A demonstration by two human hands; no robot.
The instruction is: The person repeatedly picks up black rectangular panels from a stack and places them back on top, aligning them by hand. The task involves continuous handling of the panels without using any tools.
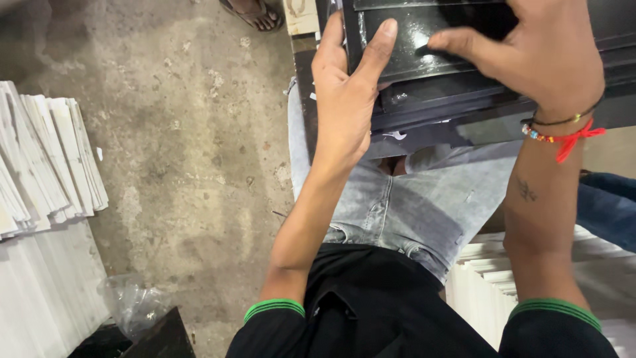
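Head view looked down at a glossy black rectangular frame-like panel (424, 46) resting across the person's lap, on grey denim jeans (411, 205). No containers visible; nearest to one was a crumpled clear plastic bag (132, 305) on the concrete floor (185, 146), contents not discernible.

Panel had raised moulded edges and a shiny flat centre with light glare; lower edge showed white scuffs or chips. Material probably lacquered wood or plastic, hard to tell from this angle.

Left hand (344, 93) gripped the panel's left edge, palm against the side, fingers extended up over the face. Right hand (530, 53) lay on top at the right, fingers curled with forefinger and thumb pressed onto the glossy surface. Right wrist wore a red thread band (570, 138) and a thin dark bangle.

Stacks of white flat sheets (46, 159) sat left on the floor; more white stacked pieces (483, 278) lay lower right. A sandalled foot (255, 13) of another person showed at top.
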